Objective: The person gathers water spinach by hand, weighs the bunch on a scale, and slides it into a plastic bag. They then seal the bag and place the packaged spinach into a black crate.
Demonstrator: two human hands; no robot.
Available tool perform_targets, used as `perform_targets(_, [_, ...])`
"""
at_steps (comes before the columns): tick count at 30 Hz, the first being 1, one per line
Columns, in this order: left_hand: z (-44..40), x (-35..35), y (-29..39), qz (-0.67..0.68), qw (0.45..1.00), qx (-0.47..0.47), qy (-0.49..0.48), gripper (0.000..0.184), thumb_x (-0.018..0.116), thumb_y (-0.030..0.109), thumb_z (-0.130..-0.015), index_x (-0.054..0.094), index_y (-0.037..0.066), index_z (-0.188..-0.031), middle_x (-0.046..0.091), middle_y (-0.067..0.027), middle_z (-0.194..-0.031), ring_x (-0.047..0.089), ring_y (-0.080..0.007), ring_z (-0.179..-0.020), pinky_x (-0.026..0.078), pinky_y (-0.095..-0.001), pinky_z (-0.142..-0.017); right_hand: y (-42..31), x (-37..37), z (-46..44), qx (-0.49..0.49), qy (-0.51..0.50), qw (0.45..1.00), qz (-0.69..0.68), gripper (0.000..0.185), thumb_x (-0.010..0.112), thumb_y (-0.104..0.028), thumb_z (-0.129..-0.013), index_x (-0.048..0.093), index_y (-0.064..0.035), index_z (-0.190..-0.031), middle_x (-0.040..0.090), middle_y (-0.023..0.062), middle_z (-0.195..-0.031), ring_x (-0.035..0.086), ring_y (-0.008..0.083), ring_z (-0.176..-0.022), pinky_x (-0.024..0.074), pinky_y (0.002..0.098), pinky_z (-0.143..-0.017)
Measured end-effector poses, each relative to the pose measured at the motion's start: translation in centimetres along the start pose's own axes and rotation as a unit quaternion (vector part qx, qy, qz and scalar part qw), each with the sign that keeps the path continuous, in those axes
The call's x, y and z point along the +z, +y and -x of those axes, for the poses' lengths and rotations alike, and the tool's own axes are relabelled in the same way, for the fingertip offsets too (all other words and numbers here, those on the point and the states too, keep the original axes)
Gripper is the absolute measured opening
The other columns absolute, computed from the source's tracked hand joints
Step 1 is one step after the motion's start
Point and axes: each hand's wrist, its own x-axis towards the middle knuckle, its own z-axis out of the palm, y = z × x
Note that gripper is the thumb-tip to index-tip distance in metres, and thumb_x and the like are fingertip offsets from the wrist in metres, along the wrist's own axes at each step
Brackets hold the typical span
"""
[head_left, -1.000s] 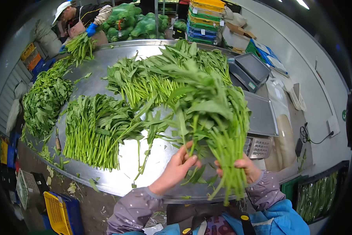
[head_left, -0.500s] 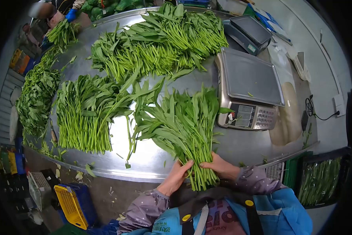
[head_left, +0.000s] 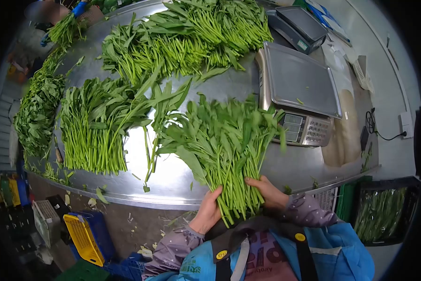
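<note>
A bunch of water spinach [head_left: 229,154] spans the space between my two hands at the near edge of the metal table [head_left: 173,189]. Around the lower stems on the left side my left hand [head_left: 208,210] is closed, its thumb on top. My right hand [head_left: 271,193] grips the stems from the right, thumb pressed on them. The leaves fan out over the table toward the scale [head_left: 301,84]; some tips overlap its front. Left of the bunch lie a few loose stalks [head_left: 150,154] and a laid-out row of the same greens [head_left: 95,126].
A big pile of greens [head_left: 187,42] covers the table's far side, with another leafy heap [head_left: 39,112] at left. Behind the first scale sits a second scale [head_left: 297,28]. A co-worker's blue-gloved hand [head_left: 79,8] holds stalks. Crates [head_left: 84,239] stand on the floor.
The bunch's leaves have spread wider to the right, some blurred by motion. My right hand has shifted slightly along the stems. The view has tilted slightly, and the co-worker's greens have moved.
</note>
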Motion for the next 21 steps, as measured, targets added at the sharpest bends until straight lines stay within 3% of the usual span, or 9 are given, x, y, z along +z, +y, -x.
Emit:
perform_targets(4, [0.4, 1.2, 0.2, -0.041, 0.999, 0.006, 0.014, 0.036, 0.048, 0.013, -0.089, 0.039, -0.001, -0.121, 0.051, -0.0118, -0.114, 0.054, -0.0214, -0.101, 0.047, -0.0356, -0.085, 0.2, -0.5, -0.7, 0.015, -0.020, 1.000, 0.010, 0.036, 0.053, -0.011, -0.086, 0.041, -0.0003, -0.117, 0.055, 0.0086, -0.103, 0.057, 0.0151, -0.090, 0.0490, 0.0307, -0.075])
perform_targets(8, [0.5, 2.8, -0.6, -0.146, 0.989, 0.029, 0.004, 0.039, 0.053, 0.011, -0.086, 0.039, 0.000, -0.121, 0.051, -0.0104, -0.113, 0.053, -0.0188, -0.100, 0.045, -0.0319, -0.084, 0.1, 0.4, -0.9, -0.089, 0.003, 0.987, 0.131, 0.043, 0.056, -0.010, -0.083, 0.037, 0.0010, -0.120, 0.054, 0.0090, -0.106, 0.054, 0.0150, -0.094, 0.0451, 0.0299, -0.081])
perform_targets(10, [0.3, 3.5, -1.5, -0.316, 0.940, 0.122, 0.047, 0.041, 0.057, 0.008, -0.083, 0.040, 0.000, -0.120, 0.051, -0.0092, -0.111, 0.051, -0.0158, -0.098, 0.044, -0.0285, -0.081, -0.7, 1.4, -0.2, -0.134, 0.028, 0.965, 0.224, 0.046, 0.056, -0.010, -0.082, 0.035, 0.0016, -0.121, 0.053, 0.0092, -0.107, 0.053, 0.0155, -0.095, 0.0435, 0.0301, -0.083])
perform_targets(11, [1.2, 4.2, -1.4, -0.387, 0.901, 0.194, 0.028, 0.041, 0.056, 0.006, -0.083, 0.040, 0.000, -0.120, 0.051, -0.0084, -0.110, 0.050, -0.0144, -0.097, 0.042, -0.0269, -0.080, -1.5, 2.0, 0.9, -0.244, 0.005, 0.935, 0.258, 0.047, 0.057, -0.011, -0.082, 0.035, 0.0024, -0.121, 0.053, 0.0107, -0.108, 0.052, 0.0168, -0.097, 0.0422, 0.0307, -0.084])
perform_targets(12, [1.7, 5.2, -1.0, -0.394, 0.898, 0.193, 0.011, 0.041, 0.056, 0.006, -0.083, 0.040, 0.000, -0.120, 0.051, -0.0084, -0.110, 0.050, -0.0144, -0.097, 0.042, -0.0269, -0.080, -2.4, 2.5, 2.1, -0.349, -0.012, 0.891, 0.291, 0.048, 0.057, -0.011, -0.081, 0.034, 0.0033, -0.121, 0.053, 0.0121, -0.109, 0.051, 0.0181, -0.098, 0.0409, 0.0314, -0.086])
perform_targets(14, [2.2, 7.0, -0.7, -0.294, 0.944, 0.150, -0.002, 0.042, 0.054, 0.005, -0.083, 0.038, 0.001, -0.122, 0.050, -0.0090, -0.112, 0.049, -0.0155, -0.100, 0.041, -0.0289, -0.085, -3.9, 2.3, 2.2, -0.390, 0.004, 0.867, 0.311, 0.049, 0.056, -0.013, -0.081, 0.034, 0.0048, -0.121, 0.053, 0.0170, -0.108, 0.051, 0.0214, -0.100, 0.0396, 0.0328, -0.087])
perform_targets(16, [0.5, 9.1, -0.8, -0.208, 0.971, 0.114, 0.004, 0.042, 0.052, 0.002, -0.084, 0.036, 0.001, -0.123, 0.050, -0.0092, -0.113, 0.050, -0.0173, -0.101, 0.041, -0.0310, -0.088, -5.2, 0.2, -0.8, -0.197, -0.042, 0.941, 0.273, 0.050, 0.054, -0.010, -0.081, 0.033, 0.0051, -0.124, 0.051, 0.0151, -0.111, 0.047, 0.0181, -0.104, 0.0365, 0.0294, -0.091])
perform_targets(18, [0.0, 11.5, -1.3, -0.212, 0.964, 0.156, 0.027, 0.043, 0.050, 0.000, -0.084, 0.034, 0.001, -0.124, 0.049, -0.0096, -0.114, 0.052, -0.0191, -0.100, 0.042, -0.0329, -0.088, -7.8, 0.5, 1.4, -0.286, -0.024, 0.884, 0.371, 0.049, 0.054, -0.012, -0.082, 0.033, 0.0064, -0.123, 0.052, 0.0157, -0.110, 0.048, 0.0198, -0.102, 0.0372, 0.0305, -0.090])
perform_targets(21, [-0.7, 15.8, -1.0, -0.295, 0.928, 0.223, -0.047, 0.038, 0.052, 0.001, -0.083, 0.041, 0.000, -0.119, 0.051, -0.0086, -0.111, 0.052, -0.0170, -0.096, 0.043, -0.0302, -0.083, -11.9, -0.7, 4.3, -0.449, -0.020, 0.830, 0.330, 0.050, 0.055, -0.018, -0.082, 0.035, 0.0054, -0.121, 0.053, 0.0198, -0.107, 0.052, 0.0262, -0.099, 0.0397, 0.0342, -0.087])
